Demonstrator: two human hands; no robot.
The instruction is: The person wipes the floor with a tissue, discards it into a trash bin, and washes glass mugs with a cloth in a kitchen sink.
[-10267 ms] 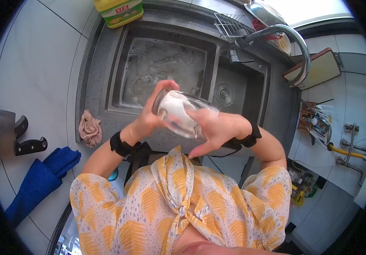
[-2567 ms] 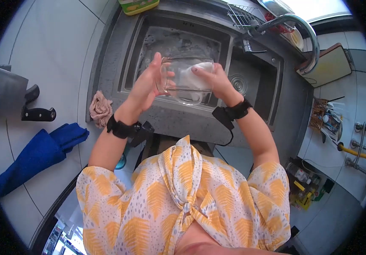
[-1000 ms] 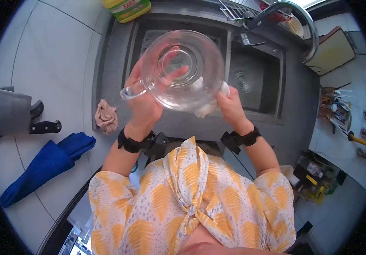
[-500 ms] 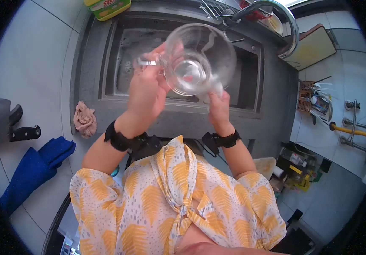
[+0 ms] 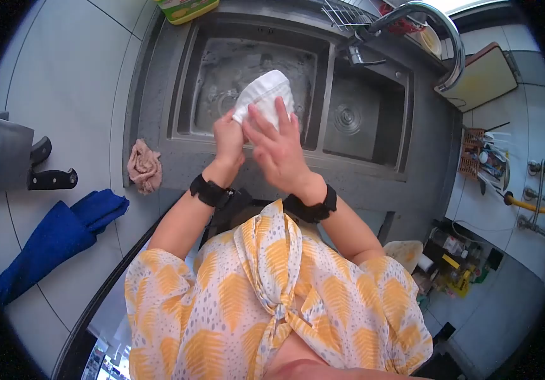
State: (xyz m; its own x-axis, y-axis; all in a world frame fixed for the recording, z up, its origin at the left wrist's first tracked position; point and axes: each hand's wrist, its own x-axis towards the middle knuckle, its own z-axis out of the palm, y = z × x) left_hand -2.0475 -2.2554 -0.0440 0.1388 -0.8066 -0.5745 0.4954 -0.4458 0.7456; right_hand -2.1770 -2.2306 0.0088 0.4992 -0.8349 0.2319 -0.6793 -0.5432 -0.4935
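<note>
A white cloth (image 5: pixel 267 95) is stretched over the front of the left sink basin (image 5: pixel 190 82). My left hand (image 5: pixel 229 140) is closed at the cloth's lower left edge, its fingertips partly hidden. Across the cloth's near side lies my right hand (image 5: pixel 280 152), fingers spread and pressing lightly on the fabric. Whether something sits under the cloth, I cannot tell. Water drops and a round drain (image 5: pixel 225 101) show on the basin floor behind it.
To the right is a second basin (image 5: pixel 348 120) with a tall curved faucet (image 5: pixel 453 38) behind it. A pink rag (image 5: pixel 144 166) lies on the left counter edge. Knives (image 5: pixel 51 179) and a blue cloth (image 5: pixel 63 234) are at far left. A cutting board (image 5: pixel 485 76) leans at back right.
The clear glass vessel with a handle, held up in my left hand half a second ago, no longer shows. My hands are now together on the white cloth, and the view has shifted left.
</note>
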